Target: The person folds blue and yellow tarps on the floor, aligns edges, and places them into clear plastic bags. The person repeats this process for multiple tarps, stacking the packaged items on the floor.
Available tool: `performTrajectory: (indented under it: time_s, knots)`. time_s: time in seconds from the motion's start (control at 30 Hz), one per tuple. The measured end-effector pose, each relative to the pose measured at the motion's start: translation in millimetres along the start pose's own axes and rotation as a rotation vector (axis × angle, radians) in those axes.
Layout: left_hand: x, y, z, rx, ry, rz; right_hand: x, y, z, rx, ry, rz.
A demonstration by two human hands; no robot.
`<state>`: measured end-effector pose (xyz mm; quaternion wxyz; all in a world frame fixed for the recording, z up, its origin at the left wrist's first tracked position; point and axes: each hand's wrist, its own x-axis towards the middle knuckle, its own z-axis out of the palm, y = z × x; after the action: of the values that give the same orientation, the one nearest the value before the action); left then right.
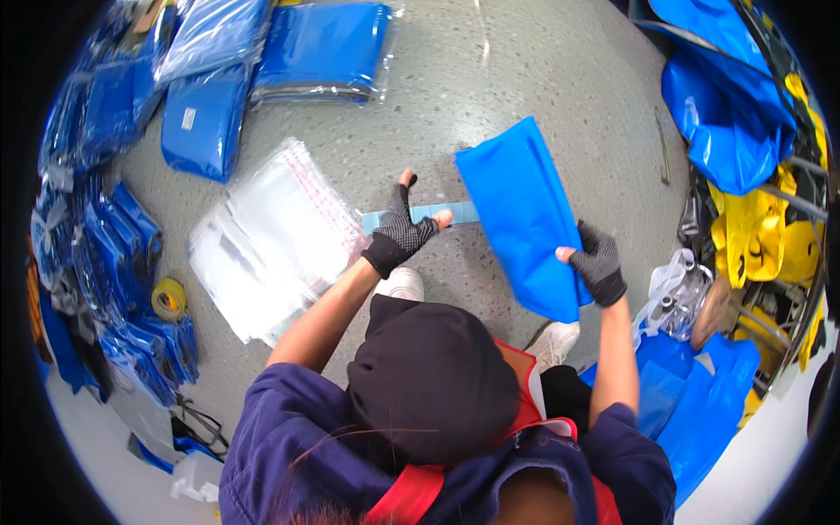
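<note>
You are working over the floor, sitting with bagged blue stacks above and a pile of clear sleeves lying just left of you, near your reach. Your right hand is pinching the blue bag by its lower edge, keeping it flat. Your left hand is pressing the pale label strip (fingers gripping it) beside the bag's corner.

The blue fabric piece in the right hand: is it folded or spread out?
Folded. The blue fabric piece hangs as a flat, narrow rectangle from the right hand, which grips its lower edge.
</note>
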<state>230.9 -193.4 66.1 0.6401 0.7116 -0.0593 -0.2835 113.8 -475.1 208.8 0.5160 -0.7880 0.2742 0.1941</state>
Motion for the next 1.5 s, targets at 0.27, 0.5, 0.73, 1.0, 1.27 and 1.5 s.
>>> performTrajectory:
  time_s: [0.27,0.5,0.73,1.0,1.27,1.5]
  knots:
    - [-20.2,-1.7,-30.7,-0.742,0.437,-0.395,106.7,-57.7,95.5,0.226,-0.407,0.082]
    - [-50.9,-10.9,-50.2,-0.237,0.885,-0.33,166.4,-146.9,175.9,-0.063,-0.701,0.215]
    - [-68.2,-10.5,-90.0,0.217,0.774,-0.13,185.7,-124.1,158.2,0.118,-0.662,0.251]
    - [-76.7,-71.6,-121.0,0.811,0.768,-0.079,250.8,-37.0,116.5,0.126,-0.664,0.248]
    - [-127.0,-63.8,-115.5,0.629,1.242,0.048,287.1,-29.0,109.2,0.161,-0.753,0.416]
    - [-416.8,-158.5,-0.8,0.562,2.164,-0.882,324.3,-78.3,100.1,-0.05,-0.96,0.382]
